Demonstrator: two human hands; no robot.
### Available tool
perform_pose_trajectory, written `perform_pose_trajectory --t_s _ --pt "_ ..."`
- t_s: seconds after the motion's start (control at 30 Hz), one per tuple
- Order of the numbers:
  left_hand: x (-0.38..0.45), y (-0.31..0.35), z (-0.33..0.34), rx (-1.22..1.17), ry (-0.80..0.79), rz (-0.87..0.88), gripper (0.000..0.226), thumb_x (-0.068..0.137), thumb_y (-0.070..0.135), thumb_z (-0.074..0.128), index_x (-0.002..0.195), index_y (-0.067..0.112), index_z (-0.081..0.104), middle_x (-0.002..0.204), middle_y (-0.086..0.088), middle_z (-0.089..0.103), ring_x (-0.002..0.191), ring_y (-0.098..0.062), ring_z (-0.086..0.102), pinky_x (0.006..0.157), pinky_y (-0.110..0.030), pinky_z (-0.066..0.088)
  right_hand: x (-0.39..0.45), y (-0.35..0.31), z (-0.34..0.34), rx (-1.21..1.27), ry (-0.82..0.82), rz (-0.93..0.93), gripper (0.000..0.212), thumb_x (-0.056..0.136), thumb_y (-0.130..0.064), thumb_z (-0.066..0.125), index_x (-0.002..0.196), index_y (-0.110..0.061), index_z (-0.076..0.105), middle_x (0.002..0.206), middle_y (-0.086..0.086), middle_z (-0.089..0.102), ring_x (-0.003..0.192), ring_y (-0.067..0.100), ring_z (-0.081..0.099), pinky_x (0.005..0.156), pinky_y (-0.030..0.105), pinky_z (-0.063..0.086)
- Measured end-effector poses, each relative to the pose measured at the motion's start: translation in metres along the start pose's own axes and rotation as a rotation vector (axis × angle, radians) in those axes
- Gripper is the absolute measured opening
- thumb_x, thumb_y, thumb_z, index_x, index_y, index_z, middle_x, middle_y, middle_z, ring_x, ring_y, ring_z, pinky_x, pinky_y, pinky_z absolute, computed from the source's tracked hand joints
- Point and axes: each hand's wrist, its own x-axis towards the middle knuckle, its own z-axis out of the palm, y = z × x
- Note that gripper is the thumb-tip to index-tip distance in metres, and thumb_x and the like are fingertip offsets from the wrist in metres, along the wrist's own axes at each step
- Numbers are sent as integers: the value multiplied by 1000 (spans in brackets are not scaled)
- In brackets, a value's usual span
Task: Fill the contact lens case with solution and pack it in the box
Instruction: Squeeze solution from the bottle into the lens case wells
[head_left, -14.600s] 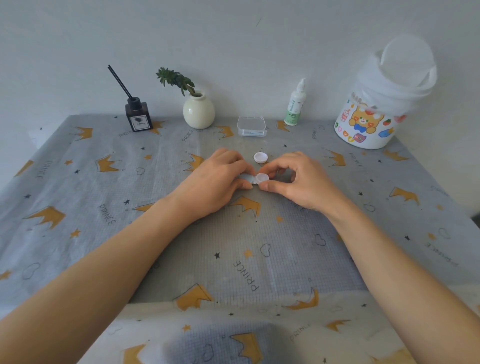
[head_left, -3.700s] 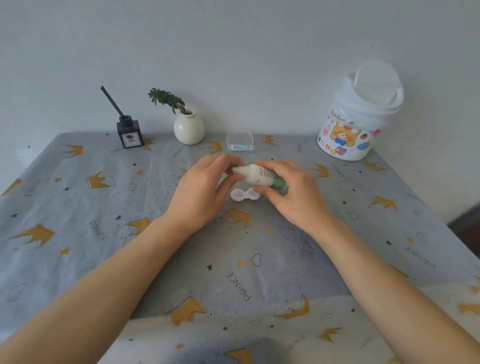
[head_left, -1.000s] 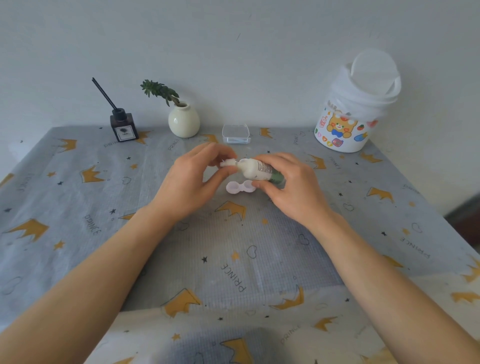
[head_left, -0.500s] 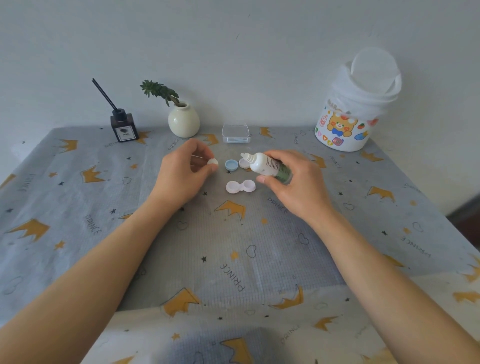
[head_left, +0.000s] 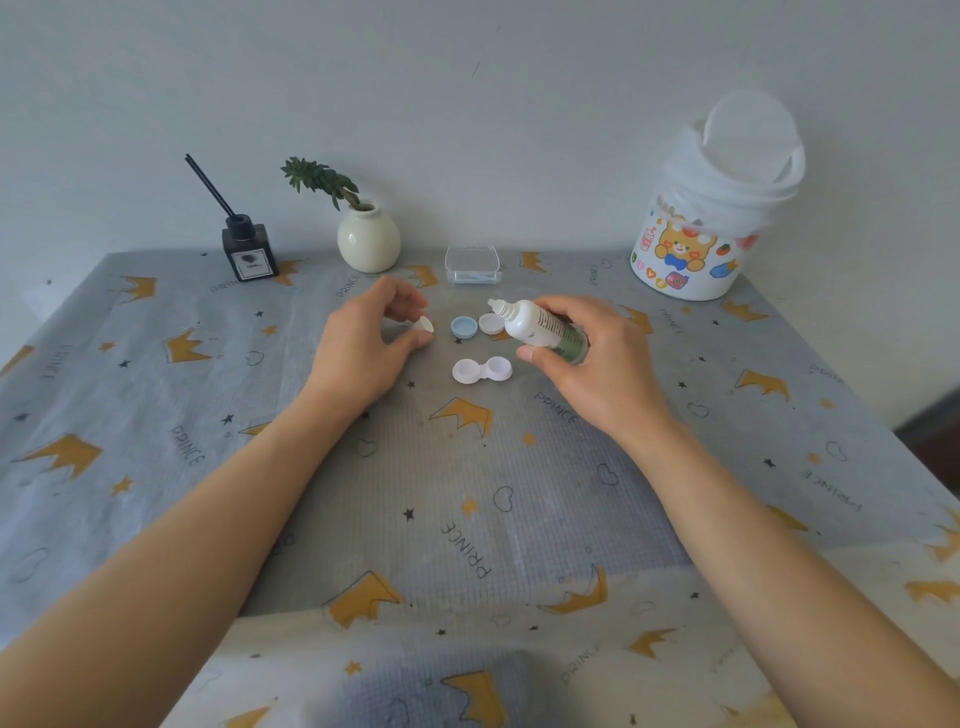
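The open contact lens case (head_left: 481, 370), two joined pale cups, lies on the cloth between my hands. Behind it rest its two loose lids, a blue lid (head_left: 464, 327) and a white lid (head_left: 490, 323). My right hand (head_left: 592, 364) grips the white and green solution bottle (head_left: 540, 330), tilted with its bare nozzle pointing up and left, above and right of the case. My left hand (head_left: 371, 343) pinches the bottle's small white cap (head_left: 425, 325) left of the lids. The clear plastic box (head_left: 472, 264) stands open at the back centre.
A dark reed diffuser (head_left: 249, 252) and a cream vase with a green sprig (head_left: 368, 241) stand at the back left. A white bear-printed wipes tub (head_left: 701, 228) with its lid up stands at the back right. The crown-patterned cloth (head_left: 467, 493) covers the table.
My left hand has pulled the cap off the bottle and drawn away to the left. Before that both hands were together at the bottle's tip.
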Motion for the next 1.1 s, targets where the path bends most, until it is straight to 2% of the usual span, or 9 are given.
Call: perform_pose_trajectory --t_s 0.13,0.3,0.4,0.5,0.57,0.67,0.73,0.9,1.1 --pt "0 1 0 31 -3 19 26 86 19 73 108 25 60 100 13 69 100 -6 61 83 -22 40 0 1 0 3 13 -9 38 77 -15 82 113 -17 69 106 -7 68 94 3 56 80 3 37" --pt "-1 1 -2 11 -18 20 27 87 17 72 109 24 60 104 13 70 103 -3 61 86 -21 40 0 1 0 0 27 -15 37 77 -13 82 111 -17 69 103 -10 67 94 2 55 81 3 37" --pt "-2 2 -6 10 0 45 26 88 20 72 111 24 61 108 18 66 104 2 56 87 -11 38 -1 1 0 -5 20 -11 37 77 -13 82 111 -17 69 104 -9 67 94 3 55 81 4 38" --pt "-8 7 -11 46 44 169 25 87 20 72 110 25 63 99 30 57 96 9 45 81 1 32 0 2 0 -15 17 -7 37 78 -14 81 113 -17 68 106 -8 68 95 3 55 80 3 37" --pt "-13 12 -13 25 -7 270 23 86 23 74 107 25 65 98 26 61 95 4 50 84 -6 39 0 2 0 -25 13 -6 37 79 -15 81 113 -17 68 106 -6 68 94 2 55 80 2 37" --pt "-18 16 -11 6 -159 321 28 81 36 78 105 30 65 96 19 68 92 -4 59 76 -12 42 0 2 0 -52 12 -18 36 79 -13 81 113 -15 68 106 -3 68 94 5 55 81 1 34" --pt "-20 15 -7 24 -224 309 31 78 40 79 104 31 65 93 17 68 87 -4 59 70 -8 38 0 2 0 -63 14 -22 36 78 -12 81 112 -14 68 106 -2 68 95 8 56 82 2 34" --pt "-19 10 -2 62 -231 316 41 74 36 83 108 24 64 97 13 64 78 -6 58 67 -6 39 0 3 0 -84 2 -27 37 79 -11 79 114 -15 67 107 -2 67 97 12 57 82 6 35" --pt "-17 5 0 85 -235 310 39 77 34 81 110 25 63 101 12 62 79 -5 59 68 -9 43 0 2 1 -96 3 -56 38 79 -10 79 114 -15 67 108 -1 67 99 15 58 85 21 42"
